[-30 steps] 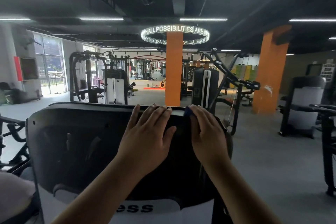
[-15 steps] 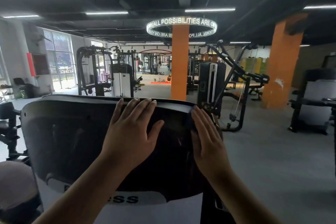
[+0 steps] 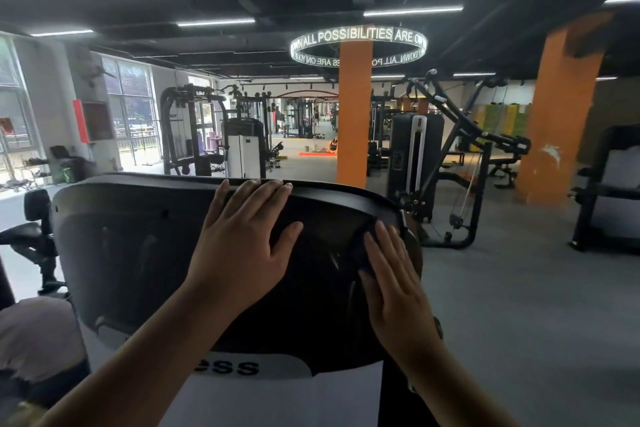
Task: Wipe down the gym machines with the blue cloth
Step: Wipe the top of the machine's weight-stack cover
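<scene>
At the far left a padded seat stood beside the black machine shroud, which filled the near foreground. The left hand lay flat on the shroud, fingers spread apart and gripping nothing, with the fingertips reaching its top edge. Just to the right, the right hand pressed flat with fingers extended near the shroud's right edge, and the dark blue cloth showed beneath and just left of its fingers, pinned against the surface. Farther right, beyond the shroud, stood an orange pillar and a cable machine.
</scene>
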